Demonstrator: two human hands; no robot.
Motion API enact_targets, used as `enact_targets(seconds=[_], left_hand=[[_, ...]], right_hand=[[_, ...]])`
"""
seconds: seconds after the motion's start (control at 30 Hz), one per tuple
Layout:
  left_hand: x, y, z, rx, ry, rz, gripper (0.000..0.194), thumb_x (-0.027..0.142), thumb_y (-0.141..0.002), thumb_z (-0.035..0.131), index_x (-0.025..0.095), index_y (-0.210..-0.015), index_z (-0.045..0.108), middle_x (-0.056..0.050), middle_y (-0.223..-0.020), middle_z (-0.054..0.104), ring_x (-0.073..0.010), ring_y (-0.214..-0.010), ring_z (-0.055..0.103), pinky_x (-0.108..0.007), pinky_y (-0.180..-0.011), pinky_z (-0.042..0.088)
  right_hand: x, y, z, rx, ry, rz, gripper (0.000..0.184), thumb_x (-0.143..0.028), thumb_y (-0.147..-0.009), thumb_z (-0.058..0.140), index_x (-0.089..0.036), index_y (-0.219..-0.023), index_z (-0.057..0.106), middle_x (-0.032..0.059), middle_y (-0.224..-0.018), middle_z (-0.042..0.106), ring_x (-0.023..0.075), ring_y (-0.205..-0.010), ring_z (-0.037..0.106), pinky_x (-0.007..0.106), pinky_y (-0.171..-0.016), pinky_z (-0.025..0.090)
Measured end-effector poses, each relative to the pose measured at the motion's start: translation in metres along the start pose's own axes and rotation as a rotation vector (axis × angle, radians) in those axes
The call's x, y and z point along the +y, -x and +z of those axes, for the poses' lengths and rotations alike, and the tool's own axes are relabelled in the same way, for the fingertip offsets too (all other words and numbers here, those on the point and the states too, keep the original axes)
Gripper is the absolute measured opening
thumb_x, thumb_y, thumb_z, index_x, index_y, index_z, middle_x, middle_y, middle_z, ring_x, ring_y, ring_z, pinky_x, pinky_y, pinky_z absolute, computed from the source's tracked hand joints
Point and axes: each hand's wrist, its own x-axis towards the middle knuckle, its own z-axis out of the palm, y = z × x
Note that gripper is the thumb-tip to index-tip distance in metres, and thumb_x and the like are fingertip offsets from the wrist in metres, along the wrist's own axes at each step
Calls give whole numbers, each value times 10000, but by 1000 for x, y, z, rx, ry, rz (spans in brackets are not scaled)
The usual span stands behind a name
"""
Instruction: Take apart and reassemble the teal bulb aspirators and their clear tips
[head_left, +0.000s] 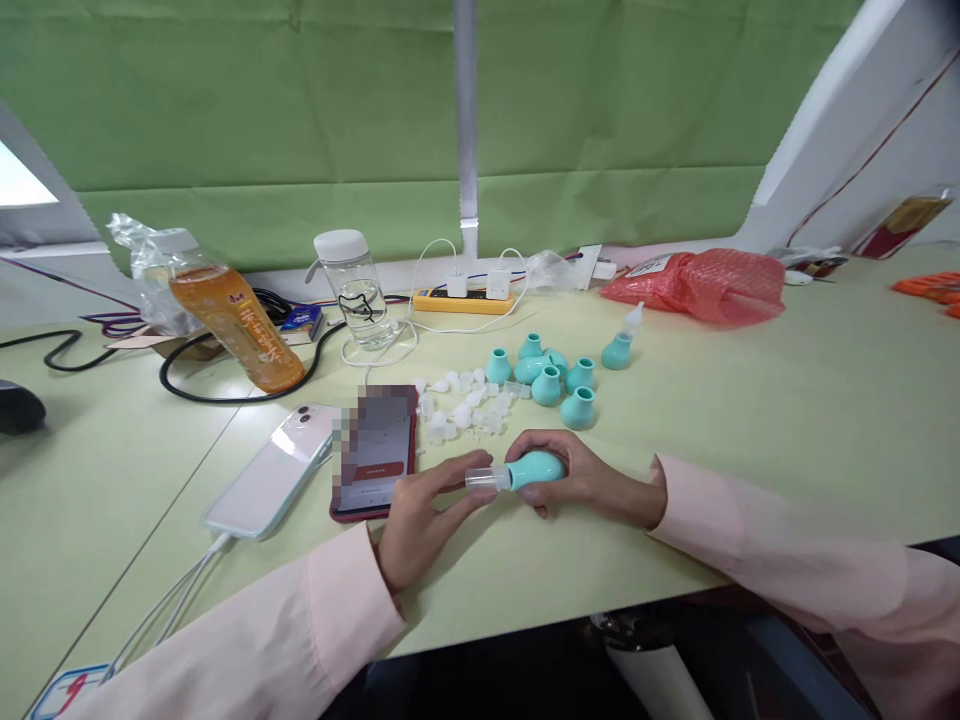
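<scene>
My right hand (581,480) is wrapped around a teal rubber bulb (536,467) lying sideways just above the table. My left hand (420,515) pinches the clear plastic tip (480,479) at the bulb's left end. Behind the hands lie several loose teal bulbs (551,378) and a scatter of small clear tips and caps (465,400). One assembled bulb with a clear tip (622,343) stands upright to the right of the group. Both arms wear pink sleeves.
Two phones lie left of my hands, one white (274,470) on a cable, one in a red case (373,455). Behind stand an orange drink bottle (240,325), a clear water bottle (358,290), a yellow power strip (461,298), black cables and a red bag (701,283).
</scene>
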Motion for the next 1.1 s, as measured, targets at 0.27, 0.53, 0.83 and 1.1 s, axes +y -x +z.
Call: enact_targets(seconds=[0.27, 0.53, 0.83, 1.1], left_hand=[[1, -1, -1, -114, -136, 65, 206, 266, -752, 550, 135, -902, 605, -22, -683, 613, -114, -591, 551, -225, -542, 452], [-3, 2, 1, -96, -120, 232, 198, 188, -767, 532, 112, -947, 565, -28, -665, 554, -102, -585, 515, -201, -527, 427], [-5, 4, 5, -79, -392, 478, 209, 143, -806, 456, 94, -1008, 468, -37, -666, 520, -114, -579, 468, -228, -513, 425], [-1, 3, 5, -72, -436, 515, 185, 144, -815, 438, 107, -996, 453, -35, -659, 517, -120, -578, 454, -235, -499, 424]], right_hand=[[5, 6, -1, 156, 589, -439, 200, -213, -647, 606, -164, -817, 515, 10, -742, 550, 105, -637, 519, 232, -564, 440], [7, 4, 2, 126, 697, -513, 214, -254, -685, 595, -175, -864, 508, 18, -773, 583, 111, -677, 540, 240, -622, 447], [1, 4, 7, -43, 261, 26, 402, -334, -650, 625, -213, -974, 419, 16, -924, 489, 22, -472, 454, 146, -333, 428], [3, 1, 6, -75, 125, 49, 468, -303, -611, 662, -222, -980, 386, 12, -927, 474, 23, -481, 495, 139, -351, 452]])
